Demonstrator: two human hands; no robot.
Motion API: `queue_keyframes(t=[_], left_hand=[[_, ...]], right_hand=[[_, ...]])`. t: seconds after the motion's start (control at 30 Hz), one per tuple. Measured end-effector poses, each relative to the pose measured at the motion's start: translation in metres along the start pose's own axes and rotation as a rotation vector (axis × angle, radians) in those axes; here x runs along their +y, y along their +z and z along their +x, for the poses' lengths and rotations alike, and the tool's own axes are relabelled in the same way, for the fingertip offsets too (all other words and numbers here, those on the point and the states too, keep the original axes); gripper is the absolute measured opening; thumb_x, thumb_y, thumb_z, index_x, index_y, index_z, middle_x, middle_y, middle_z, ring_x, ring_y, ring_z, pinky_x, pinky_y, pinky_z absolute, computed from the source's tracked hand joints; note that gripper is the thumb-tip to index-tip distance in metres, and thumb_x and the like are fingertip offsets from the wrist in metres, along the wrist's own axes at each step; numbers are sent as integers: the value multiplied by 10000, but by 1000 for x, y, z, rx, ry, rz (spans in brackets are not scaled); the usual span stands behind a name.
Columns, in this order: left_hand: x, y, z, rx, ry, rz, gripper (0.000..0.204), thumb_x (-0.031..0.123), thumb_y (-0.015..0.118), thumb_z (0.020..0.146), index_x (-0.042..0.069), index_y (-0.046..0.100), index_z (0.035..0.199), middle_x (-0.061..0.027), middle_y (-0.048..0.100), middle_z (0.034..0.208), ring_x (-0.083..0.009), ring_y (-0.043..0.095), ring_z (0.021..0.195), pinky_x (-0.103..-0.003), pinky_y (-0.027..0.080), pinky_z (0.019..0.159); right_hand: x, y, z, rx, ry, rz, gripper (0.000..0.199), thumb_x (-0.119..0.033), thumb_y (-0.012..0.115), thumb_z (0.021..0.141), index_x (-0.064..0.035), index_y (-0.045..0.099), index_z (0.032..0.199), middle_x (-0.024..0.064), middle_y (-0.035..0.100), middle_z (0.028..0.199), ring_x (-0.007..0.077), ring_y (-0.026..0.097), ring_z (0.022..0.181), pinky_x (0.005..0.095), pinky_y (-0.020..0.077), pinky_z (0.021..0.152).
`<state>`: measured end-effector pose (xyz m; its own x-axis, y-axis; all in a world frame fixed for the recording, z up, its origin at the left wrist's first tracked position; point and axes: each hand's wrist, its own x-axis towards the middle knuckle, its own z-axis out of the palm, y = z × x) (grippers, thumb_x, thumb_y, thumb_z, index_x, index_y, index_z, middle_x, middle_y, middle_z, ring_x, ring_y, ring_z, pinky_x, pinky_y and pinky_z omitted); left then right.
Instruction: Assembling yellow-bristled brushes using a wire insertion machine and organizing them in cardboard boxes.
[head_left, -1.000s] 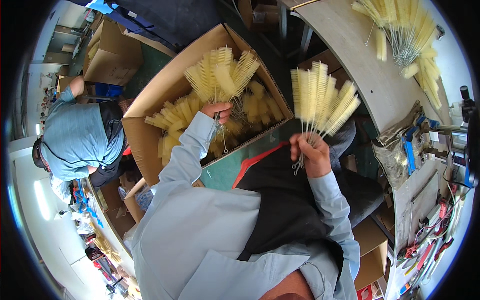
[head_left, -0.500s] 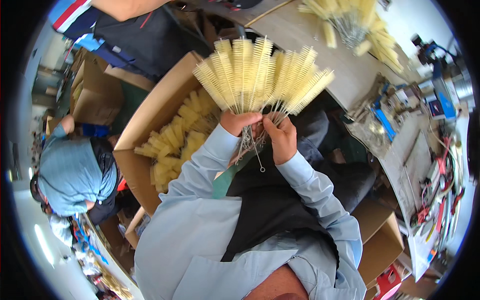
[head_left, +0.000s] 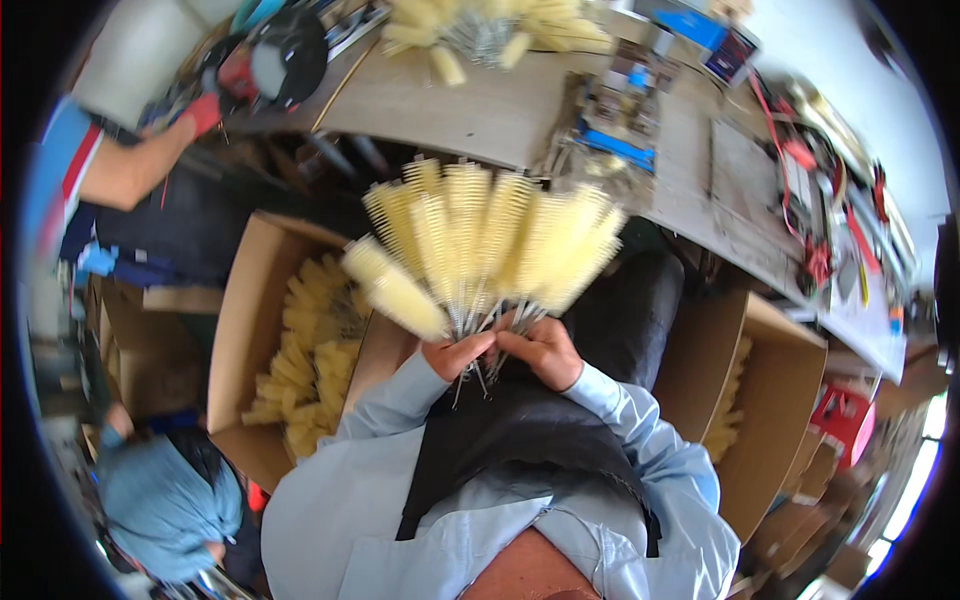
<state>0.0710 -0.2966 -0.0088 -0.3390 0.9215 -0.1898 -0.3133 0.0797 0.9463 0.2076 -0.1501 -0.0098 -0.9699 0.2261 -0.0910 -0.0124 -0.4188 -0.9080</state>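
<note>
A fan of pale yellow bottle brushes [head_left: 467, 230] with twisted wire stems is held over my lap, bristle ends pointing away from me. My left hand [head_left: 458, 355] grips the stems on the left side, thumb pressed across them. Close beside it, my right hand [head_left: 545, 350] is closed round the stems of the right part of the bunch. The two thumbs almost meet. One brush [head_left: 395, 288] leans out low to the left, apart from the others. Wire stem ends stick out below my fingers toward the black apron [head_left: 520, 440].
Left of me stands a cardboard box [head_left: 236, 330] full of similar brushes; another box [head_left: 765, 400] with brushes is at my right. The workbench [head_left: 430, 105] ahead carries a brush pile [head_left: 480, 30], a blue-based fixture [head_left: 615, 148] and tools. Two other people are at the left.
The view has swung rightward, bringing the right-hand box and more bench into sight. Both hands keep hold of the bunch, now lower in the picture; one brush has tipped out to the left.
</note>
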Motion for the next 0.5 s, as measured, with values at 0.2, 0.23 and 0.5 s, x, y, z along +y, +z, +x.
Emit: queue_keyframes(t=[0.2,0.23,0.5], left_hand=[[-17,-10,5,-227,197,-135,598,158,630,780,-17,503,1338,-197,543,1307,-364,482,1273,-471,329,1125],[-15,-6,13,-246,180,-127,598,158,630,780,-17,503,1338,-197,543,1307,-364,482,1273,-471,329,1125],[-17,10,30,-246,154,-237,284,58,641,878,40,634,1161,-175,624,1213,-363,509,1265,-511,376,1098]], right_hand=[[14,16,5,-312,-143,-352,344,-135,573,917,-12,588,1238,204,643,1104,290,599,1053,362,460,895],[23,16,7,-289,-151,-342,344,-135,573,917,-12,588,1238,204,643,1104,290,599,1053,362,460,895],[17,-4,-3,-129,-67,-294,348,-41,626,853,26,579,1192,129,650,1030,215,611,983,323,468,884]])
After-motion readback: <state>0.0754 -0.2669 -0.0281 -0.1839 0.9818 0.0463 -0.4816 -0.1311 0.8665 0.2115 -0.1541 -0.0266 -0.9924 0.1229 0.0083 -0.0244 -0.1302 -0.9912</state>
